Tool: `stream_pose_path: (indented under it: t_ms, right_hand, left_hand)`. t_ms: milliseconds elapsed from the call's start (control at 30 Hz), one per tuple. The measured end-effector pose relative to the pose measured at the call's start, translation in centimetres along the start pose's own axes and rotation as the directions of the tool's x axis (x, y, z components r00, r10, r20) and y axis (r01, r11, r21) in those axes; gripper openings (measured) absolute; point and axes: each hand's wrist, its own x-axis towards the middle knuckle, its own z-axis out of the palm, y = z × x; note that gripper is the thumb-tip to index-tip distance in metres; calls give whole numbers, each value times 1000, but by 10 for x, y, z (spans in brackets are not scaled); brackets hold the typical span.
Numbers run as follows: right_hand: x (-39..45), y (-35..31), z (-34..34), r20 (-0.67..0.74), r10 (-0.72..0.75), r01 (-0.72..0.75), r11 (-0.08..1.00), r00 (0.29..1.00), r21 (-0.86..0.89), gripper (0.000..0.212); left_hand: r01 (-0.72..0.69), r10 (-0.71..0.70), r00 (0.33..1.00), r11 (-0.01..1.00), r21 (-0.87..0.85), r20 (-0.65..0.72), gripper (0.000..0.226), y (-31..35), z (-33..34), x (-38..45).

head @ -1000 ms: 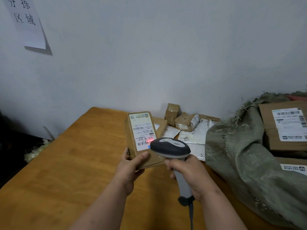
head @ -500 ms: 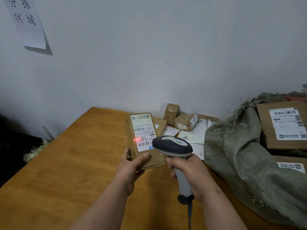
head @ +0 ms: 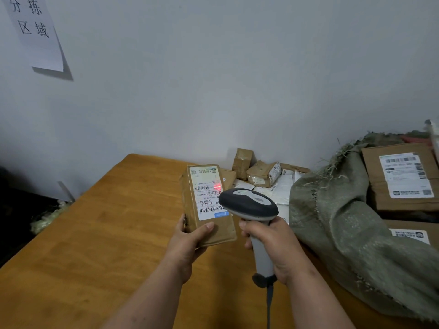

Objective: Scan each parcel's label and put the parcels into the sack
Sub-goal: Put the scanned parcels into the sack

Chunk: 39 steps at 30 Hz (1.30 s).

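"M1 A218" on parcel label (head: 207,192)

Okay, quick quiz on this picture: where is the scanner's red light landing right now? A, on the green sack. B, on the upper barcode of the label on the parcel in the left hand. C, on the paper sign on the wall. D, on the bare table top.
B: the red glow sits at the right end of the upper barcode on the held parcel, gripped by the left hand, with the scanner in the right hand aimed at it.

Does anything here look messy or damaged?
The green woven sack has a frayed rim with loose fibres sticking out. The small parcels against the wall lie in a crumpled, tilted heap. The parcel being scanned looks intact.
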Motion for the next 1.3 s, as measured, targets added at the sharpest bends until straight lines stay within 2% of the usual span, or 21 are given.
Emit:
stream_pose_path:
  t_ms: [333, 667, 833, 933, 1100, 1233, 1300]
  right_hand:
    - [-6, -1, -3, -6, 0, 0, 1000, 1000, 28, 6]
    - [-14, -4, -9, 0, -6, 6, 1000, 1000, 24, 19]
    - [-20, -3, -15, 13, -10, 10, 1000, 1000, 18, 11]
    - [-24, -2, -18, 11, -10, 10, 1000, 1000, 6, 8]
    - [-32, -1, -22, -8, -11, 11, 1000, 1000, -23, 17]
    - [-42, -1, -23, -48, -18, 17, 1000, 999, -19, 9]
    - [-46, -3, -26, -77, -28, 26, 999, 997, -26, 11]
  left_hand:
    - [-2, 2, 1000, 1000, 23, 12, 128, -2, 3, -7]
    - [-9, 9, 1000, 1000, 24, 3, 132, -4, 10, -14]
    - [-12, 12, 1000, 1000, 17, 1, 132, -7, 14, -21]
    - [-25, 25, 1000, 1000, 11, 4, 129, -7, 17, -27]
    - [-55, 55, 998, 998, -9, 14, 122, -6, 23, -37]
    - [-86, 86, 995, 996, -4, 51, 119, -1, 30, -42]
    - [-100, 99, 992, 995, 11, 75, 117, 4, 36, -44]
